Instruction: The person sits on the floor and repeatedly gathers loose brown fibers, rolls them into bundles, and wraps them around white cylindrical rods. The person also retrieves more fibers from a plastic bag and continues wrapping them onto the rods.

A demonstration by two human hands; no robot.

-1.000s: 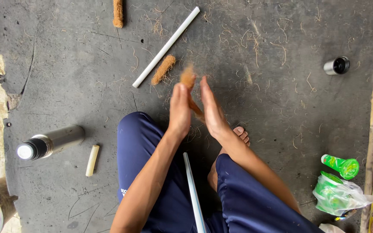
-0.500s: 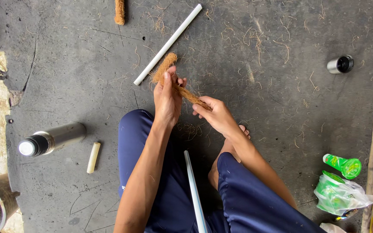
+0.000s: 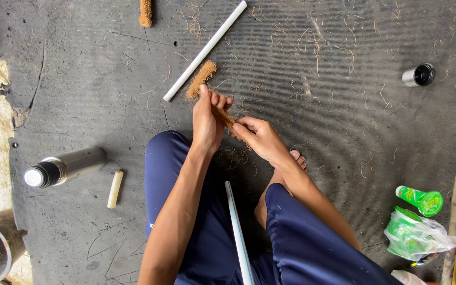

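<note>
My left hand (image 3: 207, 119) and my right hand (image 3: 260, 138) both grip a thin twisted strand of brown coconut fibre (image 3: 225, 117) above my lap. The left hand pinches its upper end, the right hand pinches lower down. Just beyond the left fingertips a short roll of the same fibre (image 3: 201, 78) lies on the dark mat, next to a long white tube (image 3: 205, 50). A second white tube (image 3: 237, 237) lies between my legs in dark blue trousers.
A steel flask (image 3: 65, 165) and a short cream stick (image 3: 115, 188) lie at left. A small metal cup (image 3: 418, 75) sits at right, a green bottle (image 3: 420, 199) and plastic bag (image 3: 415, 234) at lower right. Another fibre roll (image 3: 145, 12) lies at top. Loose fibres litter the mat.
My palms were pressed flat together around the fibre a second ago. They have since moved apart and now pinch the strand with the fingers, the left hand higher.
</note>
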